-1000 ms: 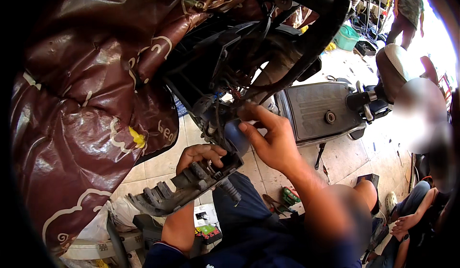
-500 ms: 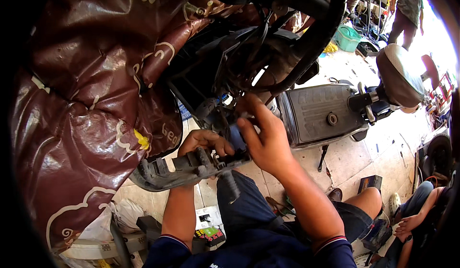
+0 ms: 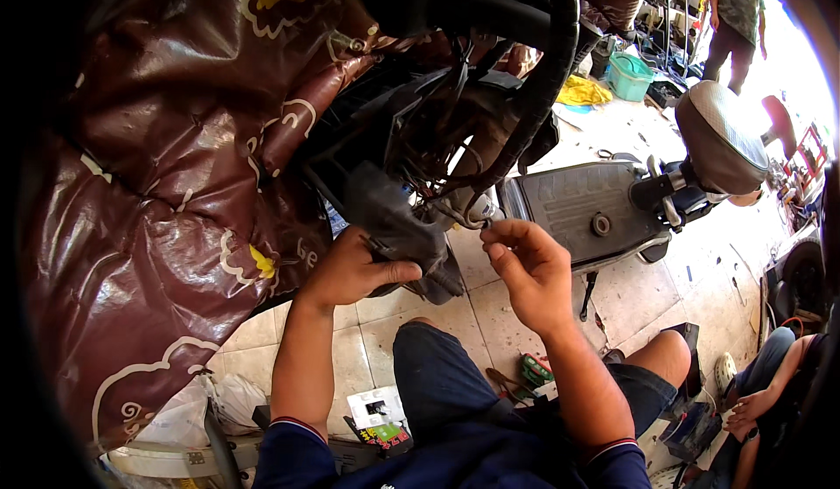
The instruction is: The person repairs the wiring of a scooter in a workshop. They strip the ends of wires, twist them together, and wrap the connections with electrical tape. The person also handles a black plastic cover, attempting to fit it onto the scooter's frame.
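My left hand is closed around a dark plastic scooter cover, its thumb lying across the near side. The cover is tilted up beside the scooter's front end, and part of it is blurred. To its right, my right hand pinches the end of a thin wire between thumb and fingertips; what sits at the wire's tip is too small to make out. More loose wires hang from the scooter's open front, below the black handlebar.
Brown patterned plastic sheeting fills the left side. The scooter's footboard and grey seat extend right. A seated person's hands show at lower right, and another person stands far back. A teal tub and yellow cloth lie behind.
The plastic cover has swung up and turned in my left hand, nearer the scooter's front. My right hand has drawn back toward the lower right, out from among the wires.
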Available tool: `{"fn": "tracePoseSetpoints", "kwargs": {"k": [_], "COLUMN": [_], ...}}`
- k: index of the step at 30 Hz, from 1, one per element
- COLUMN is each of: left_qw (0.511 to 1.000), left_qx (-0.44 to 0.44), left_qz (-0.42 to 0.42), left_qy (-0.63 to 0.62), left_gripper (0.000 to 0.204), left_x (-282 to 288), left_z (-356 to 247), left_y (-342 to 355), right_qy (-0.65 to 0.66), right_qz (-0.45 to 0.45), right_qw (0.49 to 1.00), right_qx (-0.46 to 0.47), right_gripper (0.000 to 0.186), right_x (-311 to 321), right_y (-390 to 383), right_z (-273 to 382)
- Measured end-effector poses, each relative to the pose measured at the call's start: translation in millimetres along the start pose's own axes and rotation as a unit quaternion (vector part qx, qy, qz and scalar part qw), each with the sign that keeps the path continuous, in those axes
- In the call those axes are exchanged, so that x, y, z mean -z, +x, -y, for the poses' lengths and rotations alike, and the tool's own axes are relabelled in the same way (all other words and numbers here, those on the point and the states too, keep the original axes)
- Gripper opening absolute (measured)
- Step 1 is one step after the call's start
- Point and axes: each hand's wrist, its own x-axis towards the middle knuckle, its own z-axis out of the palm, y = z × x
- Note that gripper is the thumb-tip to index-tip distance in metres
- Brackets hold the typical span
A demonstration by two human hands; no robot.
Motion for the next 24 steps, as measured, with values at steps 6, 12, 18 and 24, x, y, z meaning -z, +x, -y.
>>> {"fn": "tracePoseSetpoints", "kwargs": {"k": [6, 12, 18, 24], "left_qw": [0.999, 0.999, 0.998, 0.989], "left_qx": [0.028, 0.020, -0.008, -0.008], "left_qz": [0.009, 0.012, -0.040, -0.068], "left_qy": [0.046, 0.049, 0.050, 0.130], "left_gripper": [0.034, 0.040, 0.037, 0.040], "left_x": [16.1, 7.8, -7.1, -2.2], "left_z": [9.0, -1.1, 4.3, 7.5], "left_y": [16.4, 24.2, 25.2, 25.2], "right_qy": [-0.055, -0.102, -0.074, -0.042], "right_qz": [0.042, 0.104, 0.086, 0.058], "right_qw": [0.995, 0.989, 0.992, 0.996], "right_qx": [0.066, -0.008, -0.055, -0.059], "right_gripper": [0.026, 0.036, 0.038, 0.026], "right_x": [-0.7, -10.4, -20.5, -19.4], "right_y": [4.2, -6.2, -3.4, -2.3], "right_z": [11.8, 12.6, 2.8, -15.2]}}
